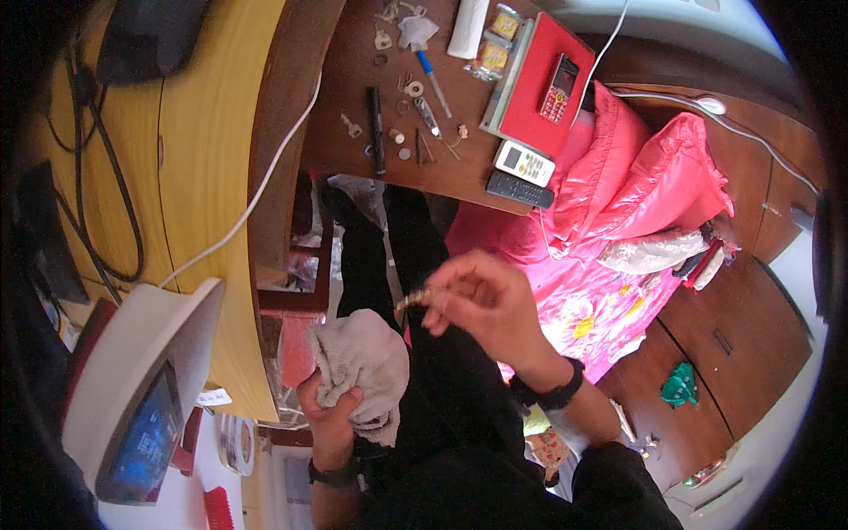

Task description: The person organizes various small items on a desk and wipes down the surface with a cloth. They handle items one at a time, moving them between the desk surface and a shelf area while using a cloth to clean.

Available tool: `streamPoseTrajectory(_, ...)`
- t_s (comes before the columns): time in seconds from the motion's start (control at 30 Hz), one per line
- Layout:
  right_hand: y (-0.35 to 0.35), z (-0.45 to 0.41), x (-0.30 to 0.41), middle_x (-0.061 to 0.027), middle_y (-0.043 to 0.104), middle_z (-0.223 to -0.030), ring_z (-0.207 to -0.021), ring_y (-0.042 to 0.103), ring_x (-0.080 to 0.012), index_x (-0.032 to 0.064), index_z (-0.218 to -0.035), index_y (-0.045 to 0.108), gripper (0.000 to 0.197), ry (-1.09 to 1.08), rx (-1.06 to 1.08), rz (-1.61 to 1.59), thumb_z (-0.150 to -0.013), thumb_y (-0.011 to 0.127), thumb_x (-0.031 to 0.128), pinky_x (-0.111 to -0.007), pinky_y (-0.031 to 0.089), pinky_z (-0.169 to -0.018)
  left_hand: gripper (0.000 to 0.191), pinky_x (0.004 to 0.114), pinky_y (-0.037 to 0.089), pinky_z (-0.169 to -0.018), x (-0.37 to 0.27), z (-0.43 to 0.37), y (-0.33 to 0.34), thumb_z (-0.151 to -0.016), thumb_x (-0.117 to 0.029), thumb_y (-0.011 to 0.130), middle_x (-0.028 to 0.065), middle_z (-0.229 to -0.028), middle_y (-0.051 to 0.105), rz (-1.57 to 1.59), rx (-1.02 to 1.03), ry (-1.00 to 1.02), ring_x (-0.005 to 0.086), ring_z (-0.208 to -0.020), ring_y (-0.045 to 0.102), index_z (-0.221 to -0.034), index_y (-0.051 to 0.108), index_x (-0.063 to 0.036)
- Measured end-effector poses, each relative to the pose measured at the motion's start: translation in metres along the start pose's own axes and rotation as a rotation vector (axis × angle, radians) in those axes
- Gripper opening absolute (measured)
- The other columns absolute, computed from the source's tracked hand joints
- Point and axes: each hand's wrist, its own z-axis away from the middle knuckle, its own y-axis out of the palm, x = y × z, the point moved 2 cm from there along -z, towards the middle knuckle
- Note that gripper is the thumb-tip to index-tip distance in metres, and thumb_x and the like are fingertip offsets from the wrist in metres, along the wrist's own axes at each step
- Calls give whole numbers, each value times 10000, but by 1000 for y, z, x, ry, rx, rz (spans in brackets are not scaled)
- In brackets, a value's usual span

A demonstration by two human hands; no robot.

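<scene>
My left hand [331, 417] grips a crumpled light grey cloth [364, 371] over my lap. To its upper right, my right hand [483, 305], slightly blurred, holds a small brownish-gold item [414, 299] between its fingertips; its exact kind is unclear. The item is apart from the cloth. Beyond my knees stands a dark wooden table with a blue pen [434, 83], a black marker-like stick [375, 129], a nail clipper [427, 117], a key [350, 126] and several small metal pieces on it.
On the table's right lie a red folder [543, 79] with a keypad phone [560, 89], a white remote [524, 163] and a black remote [520, 190]. A bed with pink bedding [563, 285] borders it. A white cable [265, 179] runs across the yellow wooden surface [205, 165] at left.
</scene>
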Motion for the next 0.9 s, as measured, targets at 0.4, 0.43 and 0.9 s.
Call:
streamPoseTrajectory(0.4, -84, -254, 99, -192, 695, -782, -731, 697, -278, -15, -913, 701, 151, -619, -506, 589, -883, 606, 98, -379, 538, -636, 551, 399, 469, -960, -2, -23, 31, -738, 68, 691, 142, -1211, 530, -73, 1, -122, 238, -1111, 546, -1230, 454, -8)
streamPoseTrajectory(0.43, -79, -268, 107, -260, 670, -824, -793, 674, -383, 0, -868, 720, 151, -701, -562, 718, -837, 610, 99, -436, 531, -716, 551, 399, 469, -960, -9, -23, 37, -738, 68, 691, 142, -1211, 530, -86, -16, -112, 238, -1111, 546, -1230, 454, -8)
streamPoseTrajectory(0.9, -92, -332, 131, -155, 619, -930, -938, 576, -368, 44, -924, 635, 182, -1091, -717, 1334, -744, 628, 14, -469, 465, -801, 508, 346, 493, -926, -52, -33, 105, -779, 69, 683, 99, -1157, 616, -133, -68, -178, 193, -1043, 602, -1257, 526, 2)
